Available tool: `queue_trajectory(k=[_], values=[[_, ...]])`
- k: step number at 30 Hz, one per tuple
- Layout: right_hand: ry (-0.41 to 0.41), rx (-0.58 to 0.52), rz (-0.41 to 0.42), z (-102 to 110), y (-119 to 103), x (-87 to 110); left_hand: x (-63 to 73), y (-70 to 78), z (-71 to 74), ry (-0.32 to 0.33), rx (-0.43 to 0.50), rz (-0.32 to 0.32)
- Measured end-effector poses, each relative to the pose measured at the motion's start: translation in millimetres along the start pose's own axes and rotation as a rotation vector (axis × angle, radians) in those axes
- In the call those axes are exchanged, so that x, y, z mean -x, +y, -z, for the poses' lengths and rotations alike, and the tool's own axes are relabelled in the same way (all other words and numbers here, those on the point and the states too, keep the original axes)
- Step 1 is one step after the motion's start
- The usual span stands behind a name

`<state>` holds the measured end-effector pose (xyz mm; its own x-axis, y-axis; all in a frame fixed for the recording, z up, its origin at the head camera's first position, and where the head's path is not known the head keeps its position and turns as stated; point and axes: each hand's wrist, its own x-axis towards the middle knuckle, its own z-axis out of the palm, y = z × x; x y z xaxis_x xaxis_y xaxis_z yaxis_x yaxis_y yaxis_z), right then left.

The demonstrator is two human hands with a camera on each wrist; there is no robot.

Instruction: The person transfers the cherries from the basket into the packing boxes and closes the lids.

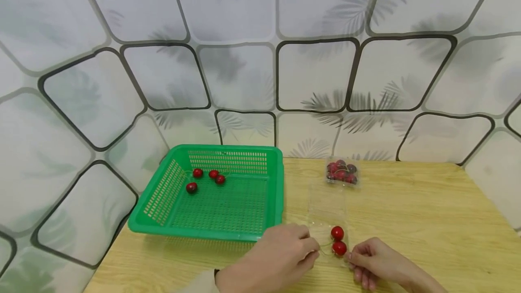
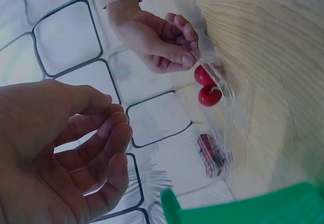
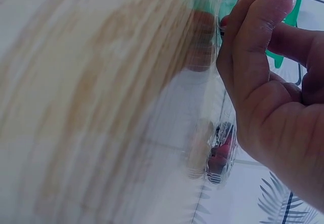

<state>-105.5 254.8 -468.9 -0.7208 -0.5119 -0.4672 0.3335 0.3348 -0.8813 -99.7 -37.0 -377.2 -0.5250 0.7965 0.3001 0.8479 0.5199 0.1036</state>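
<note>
Two red cherries [image 1: 338, 241] joined by thin stems lie in a clear plastic box [image 1: 327, 220] at the front of the table. My right hand [image 1: 376, 263] pinches the box's near right corner between thumb and finger, as the left wrist view also shows. My left hand [image 1: 281, 253] hovers left of the cherries, by the stems' ends. Its fingers [image 2: 119, 138] are loosely bent and no object shows between them in the left wrist view. A green plastic basket [image 1: 278, 184] behind my left hand holds several cherries [image 1: 197, 173] in its far left part.
Further back on the wooden table [image 1: 415, 211] stands another clear box [image 1: 343, 182] with many dark red cherries. A patterned wall covering [image 1: 317, 76] rises behind the table and along both sides.
</note>
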Motion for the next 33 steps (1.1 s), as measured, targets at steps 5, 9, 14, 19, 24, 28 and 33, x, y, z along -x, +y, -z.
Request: queue_trajectory(k=[5,9,14,19,24,28,33], values=[[-0.001,0.003,0.006,0.0,0.1,-0.4,8.9,-9.9,11.3,0.036,-0.017,0.007],[-0.007,0.006,0.021,-1.3,2.0,-0.4,13.6,-18.4,19.0,0.026,-0.016,0.042],[-0.008,-0.003,0.024,-2.8,2.6,-1.4,12.9,-28.8,30.4,-0.019,0.007,0.079],[-0.006,0.0,0.026,-0.8,1.2,-1.8,7.9,-43.9,37.7,0.023,-0.019,0.09],[0.003,0.005,0.017,-0.1,0.6,-1.7,2.9,-75.1,51.9,-0.057,0.019,0.136],[-0.004,-0.002,0.025,-0.6,0.5,-1.8,-1.6,-107.0,65.7,-0.174,0.069,0.208],[-0.008,-0.004,0.034,-1.3,0.9,-1.7,-2.7,-135.5,71.3,-0.207,0.097,0.303]])
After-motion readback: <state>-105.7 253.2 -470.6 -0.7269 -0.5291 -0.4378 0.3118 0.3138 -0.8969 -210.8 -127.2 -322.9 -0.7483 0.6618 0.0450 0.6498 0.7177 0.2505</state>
